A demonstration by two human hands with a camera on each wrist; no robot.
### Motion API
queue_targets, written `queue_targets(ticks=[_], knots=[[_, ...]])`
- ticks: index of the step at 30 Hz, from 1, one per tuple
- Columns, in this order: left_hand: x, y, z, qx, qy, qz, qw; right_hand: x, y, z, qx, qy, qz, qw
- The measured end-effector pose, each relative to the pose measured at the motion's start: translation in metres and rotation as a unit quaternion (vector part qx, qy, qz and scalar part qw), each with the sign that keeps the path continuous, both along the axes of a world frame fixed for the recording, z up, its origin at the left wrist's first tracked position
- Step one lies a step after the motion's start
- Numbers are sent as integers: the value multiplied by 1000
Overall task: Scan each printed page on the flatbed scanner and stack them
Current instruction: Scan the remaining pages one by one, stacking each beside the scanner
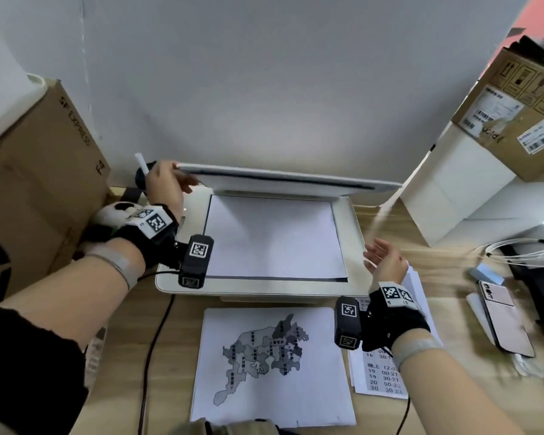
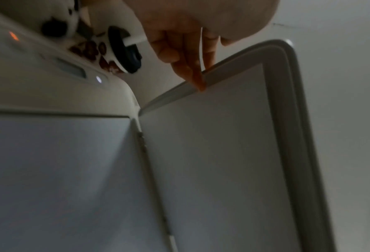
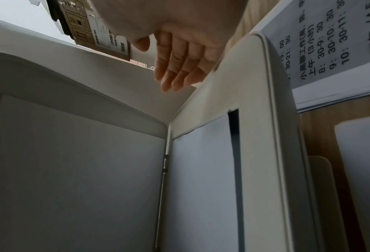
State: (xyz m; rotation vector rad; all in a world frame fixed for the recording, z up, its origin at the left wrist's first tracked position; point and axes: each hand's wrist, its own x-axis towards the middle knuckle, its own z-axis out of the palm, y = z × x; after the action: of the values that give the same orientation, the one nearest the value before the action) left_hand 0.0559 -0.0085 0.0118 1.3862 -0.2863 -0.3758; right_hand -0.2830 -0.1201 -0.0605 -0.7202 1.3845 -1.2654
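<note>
Wood desk [image 1: 390, 221] w/ scanner [image 1: 349, 233], map page [image 1: 264, 365], phone [image 1: 504, 321]

Plain grey wall [image 1: 264, 73], wooden desk [image 1: 453, 265]

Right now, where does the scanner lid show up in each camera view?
Head: scanner lid raised across the centre, left hand at its left corner.
Left wrist: right half.
Right wrist: left half.
Shared landmark: the white sheet on the glass.
</note>
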Motion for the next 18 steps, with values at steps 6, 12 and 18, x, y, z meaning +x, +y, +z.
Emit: queue_targets(ticks=[6,12,18], knots=[[1,31,-27,86,-13,-52,995,-7,6,16,17,-78,46,996],[10,55,-56,233,-39,-127,963,-6,15,15,15,49,45,998],[26,69,-71,353,-107,-89,925,-12,30,-1,44,265,56,962]])
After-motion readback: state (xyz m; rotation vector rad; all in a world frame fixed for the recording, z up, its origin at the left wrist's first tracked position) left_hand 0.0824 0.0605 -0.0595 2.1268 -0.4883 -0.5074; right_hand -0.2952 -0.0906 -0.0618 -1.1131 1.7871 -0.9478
